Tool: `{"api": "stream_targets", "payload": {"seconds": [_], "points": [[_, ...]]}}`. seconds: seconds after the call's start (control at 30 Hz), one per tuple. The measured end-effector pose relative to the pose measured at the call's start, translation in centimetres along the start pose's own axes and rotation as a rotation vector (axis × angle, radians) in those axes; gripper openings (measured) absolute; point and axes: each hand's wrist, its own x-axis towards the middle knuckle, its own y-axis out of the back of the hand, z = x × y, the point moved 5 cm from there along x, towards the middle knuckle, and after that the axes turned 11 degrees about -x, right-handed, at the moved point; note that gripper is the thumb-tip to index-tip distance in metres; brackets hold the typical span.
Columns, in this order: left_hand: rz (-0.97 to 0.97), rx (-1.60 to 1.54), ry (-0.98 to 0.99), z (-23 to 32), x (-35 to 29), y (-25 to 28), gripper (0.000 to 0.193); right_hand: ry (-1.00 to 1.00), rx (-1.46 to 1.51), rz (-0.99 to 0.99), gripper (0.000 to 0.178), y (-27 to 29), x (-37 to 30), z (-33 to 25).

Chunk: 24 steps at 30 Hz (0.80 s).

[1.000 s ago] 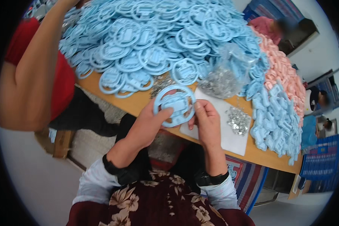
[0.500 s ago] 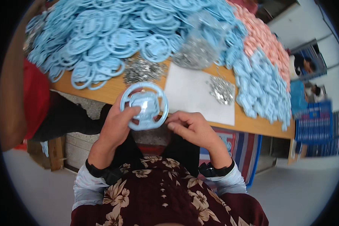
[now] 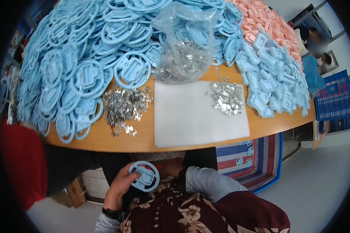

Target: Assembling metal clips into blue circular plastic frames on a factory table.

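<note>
My left hand (image 3: 121,183) grips a light blue plastic toy steering wheel (image 3: 146,176) low in front of my body, its thumb on the wheel's centre. Below the table edge, my right hand (image 3: 170,167) is just behind and to the right of the wheel; its fingers are hidden. Beyond the edge, a heap of small metal clips (image 3: 128,105) lies on the wooden table (image 3: 140,142). To its right, a white foam sheet (image 3: 182,116) carries a second heap of small metal pieces (image 3: 226,99).
Many blue wheels (image 3: 87,77) are piled at the left and back. A clear bag (image 3: 184,60) of metal pieces stands behind the sheet. Blue casings (image 3: 266,81) and pink casings (image 3: 266,17) lie right. A striped, blue-rimmed bin (image 3: 260,163) holds several wheels. A red-clothed person (image 3: 21,163) is left.
My left hand has drawn the wheel down toward my body, away from the table. My right hand has gone under the table edge behind it. The view has shifted, showing more table.
</note>
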Motion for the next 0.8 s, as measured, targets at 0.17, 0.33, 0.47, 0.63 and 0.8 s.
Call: {"api": "stream_targets", "payload": {"seconds": [0.17, 0.33, 0.47, 0.63, 0.8], "points": [[0.099, 0.075, 0.059, 2.1, 2.2, 1.1, 0.035, 0.026, 0.044, 0.044, 0.033, 3.3, 4.4, 4.7], [0.236, 0.244, 0.125, 2.3, 2.9, 3.7, 0.035, 0.065, 0.104, 0.05, 0.034, 4.3, 5.4, 7.2], [0.266, 0.329, 0.082, 4.3, 3.9, 2.1, 0.036, 0.116, 0.148, 0.078, 0.034, 3.0, 5.2, 6.9], [0.201, 0.437, -0.013, 5.8, 5.3, 0.6, 0.035, 0.213, 0.11, 0.187, 0.034, 3.7, 6.3, 6.0], [0.185, 0.498, -0.142, 6.7, 4.6, 0.2, 0.033, 0.317, 0.001, 0.272, 0.034, 2.5, 6.6, 4.6]]}}
